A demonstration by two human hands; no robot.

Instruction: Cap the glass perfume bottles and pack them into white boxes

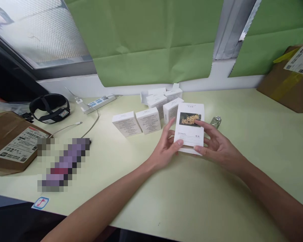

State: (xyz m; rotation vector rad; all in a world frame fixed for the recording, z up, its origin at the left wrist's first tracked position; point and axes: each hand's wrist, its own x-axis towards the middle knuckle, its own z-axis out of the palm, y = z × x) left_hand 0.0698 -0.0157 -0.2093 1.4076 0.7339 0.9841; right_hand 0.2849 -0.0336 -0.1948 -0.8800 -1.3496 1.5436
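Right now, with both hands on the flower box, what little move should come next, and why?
Probably tip the white flower box up and open its top flap. Both the left hand and the right hand grip its lower edges, and a small glass bottle lies on the table just behind, apparently unboxed, while the other white boxes stand grouped behind.

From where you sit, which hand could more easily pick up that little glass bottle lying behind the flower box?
Probably the right hand: the small bottle lies just beyond its fingers, while the left hand is on the white box's far side.
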